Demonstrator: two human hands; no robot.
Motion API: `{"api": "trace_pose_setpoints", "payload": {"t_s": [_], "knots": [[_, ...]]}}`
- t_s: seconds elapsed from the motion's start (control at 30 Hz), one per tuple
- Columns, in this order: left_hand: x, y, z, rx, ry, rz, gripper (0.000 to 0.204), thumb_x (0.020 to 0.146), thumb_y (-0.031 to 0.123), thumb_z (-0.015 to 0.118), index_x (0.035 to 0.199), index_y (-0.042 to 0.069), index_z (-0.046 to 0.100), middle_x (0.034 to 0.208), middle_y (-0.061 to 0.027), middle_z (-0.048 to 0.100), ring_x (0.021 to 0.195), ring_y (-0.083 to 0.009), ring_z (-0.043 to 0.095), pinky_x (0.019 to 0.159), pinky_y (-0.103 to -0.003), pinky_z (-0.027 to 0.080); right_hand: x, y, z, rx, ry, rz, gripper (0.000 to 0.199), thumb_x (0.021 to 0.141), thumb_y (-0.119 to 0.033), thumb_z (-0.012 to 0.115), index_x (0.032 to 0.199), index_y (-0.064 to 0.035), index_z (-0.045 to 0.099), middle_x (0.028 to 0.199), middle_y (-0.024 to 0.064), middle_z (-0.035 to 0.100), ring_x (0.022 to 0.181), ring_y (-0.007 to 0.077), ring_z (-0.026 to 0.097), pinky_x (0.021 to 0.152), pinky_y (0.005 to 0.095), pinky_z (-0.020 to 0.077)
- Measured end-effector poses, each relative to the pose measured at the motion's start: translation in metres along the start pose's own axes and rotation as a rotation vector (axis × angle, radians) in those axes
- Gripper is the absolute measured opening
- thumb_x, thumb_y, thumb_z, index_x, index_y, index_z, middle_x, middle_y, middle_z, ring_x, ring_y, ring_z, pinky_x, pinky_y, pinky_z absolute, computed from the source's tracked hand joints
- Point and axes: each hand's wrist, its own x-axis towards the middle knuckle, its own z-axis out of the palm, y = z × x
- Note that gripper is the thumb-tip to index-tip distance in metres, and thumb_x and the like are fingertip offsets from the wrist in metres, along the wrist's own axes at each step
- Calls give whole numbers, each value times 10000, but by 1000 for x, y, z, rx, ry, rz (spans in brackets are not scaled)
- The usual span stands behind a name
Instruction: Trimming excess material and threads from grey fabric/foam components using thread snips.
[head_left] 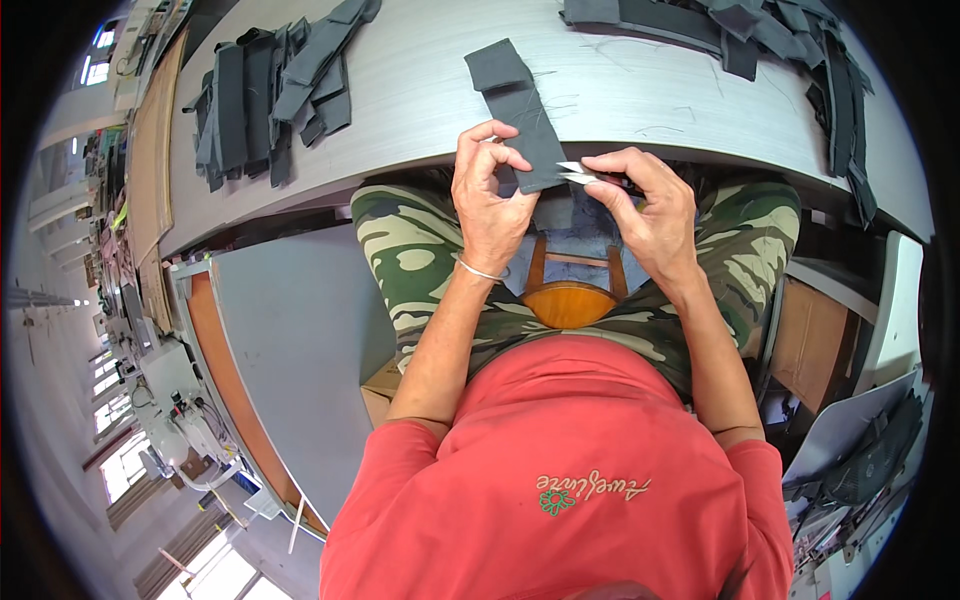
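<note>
My left hand [490,205] pinches the near end of a dark grey fabric strip [530,120] between thumb and fingers. The strip runs over the table's front edge, and its far end lies folded on the tabletop. Loose threads stick out along its right side. In my right hand [652,210] is a pair of thread snips [574,173]. Their bright metal blades point left, right by the strip's edge; whether they touch the cloth I cannot tell. Most of the snips' handle is hidden within my fingers.
The pale table [420,110] spans the far side. A pile of dark strips [270,90] lies at its left, and another pile [750,30] at the right, partly hanging over the edge. A wooden stool [570,304] stands between my knees. Left of me is a grey panel [300,330].
</note>
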Motion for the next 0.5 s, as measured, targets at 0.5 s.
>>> {"api": "trace_pose_setpoints", "payload": {"t_s": [0.5], "knots": [[2,5,0,99,-112,93,259,648,-99,702,785,41,533,1145,-84,475,888,-115,512,750,-243,461,16,7,4,397,-245,360,388,796,-226,750,1135,-85,625,869,-3,609,749,73,498,714,228,435]]}}
